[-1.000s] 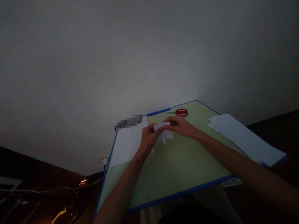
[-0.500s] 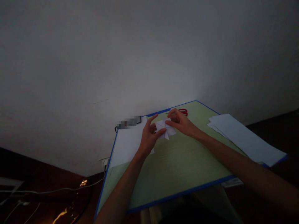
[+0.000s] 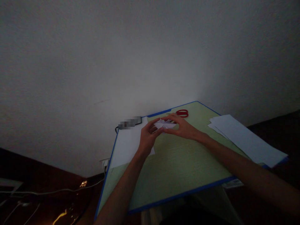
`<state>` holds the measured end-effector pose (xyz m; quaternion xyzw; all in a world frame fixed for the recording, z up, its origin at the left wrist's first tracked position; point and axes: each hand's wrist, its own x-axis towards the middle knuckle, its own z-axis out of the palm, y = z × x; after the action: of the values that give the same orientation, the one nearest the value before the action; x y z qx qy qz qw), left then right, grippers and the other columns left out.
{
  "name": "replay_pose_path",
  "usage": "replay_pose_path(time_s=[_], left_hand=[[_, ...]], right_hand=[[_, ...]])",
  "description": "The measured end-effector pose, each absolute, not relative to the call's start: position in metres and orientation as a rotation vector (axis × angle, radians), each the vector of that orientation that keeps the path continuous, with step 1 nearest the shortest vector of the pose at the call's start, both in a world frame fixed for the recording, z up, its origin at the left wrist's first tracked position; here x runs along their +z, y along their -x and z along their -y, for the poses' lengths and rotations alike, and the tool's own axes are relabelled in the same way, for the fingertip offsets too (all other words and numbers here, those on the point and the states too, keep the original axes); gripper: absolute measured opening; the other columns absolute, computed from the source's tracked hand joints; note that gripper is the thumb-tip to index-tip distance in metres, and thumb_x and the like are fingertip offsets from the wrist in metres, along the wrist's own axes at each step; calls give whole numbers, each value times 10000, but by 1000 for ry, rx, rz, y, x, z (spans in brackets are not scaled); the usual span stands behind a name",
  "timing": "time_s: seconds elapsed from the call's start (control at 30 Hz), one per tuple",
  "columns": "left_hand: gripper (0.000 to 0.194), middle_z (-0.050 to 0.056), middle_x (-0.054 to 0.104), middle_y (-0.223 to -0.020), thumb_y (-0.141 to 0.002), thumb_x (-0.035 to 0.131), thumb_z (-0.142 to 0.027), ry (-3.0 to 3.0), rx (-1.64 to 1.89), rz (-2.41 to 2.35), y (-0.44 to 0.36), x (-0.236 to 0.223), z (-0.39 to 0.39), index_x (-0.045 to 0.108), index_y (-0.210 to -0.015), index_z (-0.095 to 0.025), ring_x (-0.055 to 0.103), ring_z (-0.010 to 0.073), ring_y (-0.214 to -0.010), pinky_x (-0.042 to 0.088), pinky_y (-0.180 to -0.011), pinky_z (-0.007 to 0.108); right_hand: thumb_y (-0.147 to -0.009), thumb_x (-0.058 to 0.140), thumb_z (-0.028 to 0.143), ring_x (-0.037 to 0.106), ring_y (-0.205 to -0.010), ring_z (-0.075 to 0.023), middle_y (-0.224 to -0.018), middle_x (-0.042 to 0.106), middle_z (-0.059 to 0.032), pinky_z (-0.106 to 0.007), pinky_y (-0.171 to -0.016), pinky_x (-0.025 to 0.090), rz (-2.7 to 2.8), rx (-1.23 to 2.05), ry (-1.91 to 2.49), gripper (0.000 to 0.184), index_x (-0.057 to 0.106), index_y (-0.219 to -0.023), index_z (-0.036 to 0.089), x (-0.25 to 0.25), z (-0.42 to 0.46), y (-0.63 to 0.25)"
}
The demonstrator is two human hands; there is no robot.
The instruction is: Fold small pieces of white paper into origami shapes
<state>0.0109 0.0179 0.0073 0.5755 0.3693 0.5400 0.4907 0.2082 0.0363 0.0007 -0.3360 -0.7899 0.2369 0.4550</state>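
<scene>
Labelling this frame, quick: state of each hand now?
Left hand: closed on the folded white paper, at its left side.
Right hand: closed on the same paper, at its right side.

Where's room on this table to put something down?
Widest: between the forearms, to near blue edge. Smaller: between red scissors and rightmost sheets. Crowded: far left corner, under white paper; centre, where left hand and right hand hold folded paper.

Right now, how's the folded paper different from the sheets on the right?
The folded paper is small; the sheets are much bigger. The folded paper is bent and creased, but the sheets look flat. The folded paper is held, while the sheets lie on the table. Both are white.
</scene>
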Motion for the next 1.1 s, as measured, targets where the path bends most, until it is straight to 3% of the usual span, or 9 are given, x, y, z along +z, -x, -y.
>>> replay_pose_path(time_s=[0.1, 0.17, 0.33, 0.43, 0.63, 0.93, 1.1], left_hand=[[584, -5, 657, -788, -719, 861, -320, -1425, 1342, -919, -10, 3, -21, 653, -1247, -187, 651, 149, -754, 526, -750, 304], [556, -3, 639, -764, -745, 841, -355, -1482, 1356, -973, -9, 2, -23, 641, -1232, -178, 644, 154, -731, 529, -725, 307], [477, 112, 620, -1154, -750, 831, -425, -1775, 1453, -1295, -6, 4, -23, 698, -1163, -226, 636, 211, -935, 539, -698, 309], [458, 100, 620, -1223, -769, 828, -381, -1960, 1460, -1257, -4, 6, -23, 694, -1191, -265, 622, 237, -1076, 545, -793, 339], [164, 56, 742, -956, -854, 757, -349, -2199, 1448, -1149, -3, 8, -21, 738, -943, -212, 672, 202, -920, 518, -814, 346], [185, 45, 725, -849, -859, 737, -381, -2088, 1382, -1109, -3, 8, -21, 744, -870, -196, 670, 172, -785, 536, -722, 301], [229, 59, 744, -872, -844, 741, -412, -1935, 1313, -1130, -4, 8, -20, 746, -863, -185, 691, 187, -808, 554, -720, 303]], right_hand=[[-864, 742, 375, 660, -1080, -240, -1212, 683, -92, -413, -922, 541, 1896, 564, 872, 422, 652, -1255, 243, 1, -40, -208], [-879, 722, 378, 674, -1039, -240, -1146, 720, -82, -400, -896, 537, 1883, 519, 895, 330, 686, -1170, 226, 2, -41, -209], [-904, 696, 417, 672, -943, -224, -985, 735, -59, -383, -870, 514, 1902, 483, 840, 228, 721, -999, 211, 7, -41, -210], [-895, 710, 430, 662, -940, -221, -968, 719, -58, -383, -870, 508, 1897, 485, 785, 234, 731, -980, 213, 8, -40, -210], [-881, 726, 453, 663, -894, -219, -923, 729, -53, -376, -835, 508, 1924, 546, 777, 249, 752, -943, 213, 7, -41, -210], [-869, 714, 510, 673, -852, -205, -918, 743, -52, -339, -779, 519, 1913, 660, 841, 316, 764, -954, 210, 10, -38, -211], [-889, 683, 503, 677, -814, -195, -887, 737, -50, -323, -744, 528, 1907, 678, 853, 314, 755, -926, 200, 12, -37, -210]])
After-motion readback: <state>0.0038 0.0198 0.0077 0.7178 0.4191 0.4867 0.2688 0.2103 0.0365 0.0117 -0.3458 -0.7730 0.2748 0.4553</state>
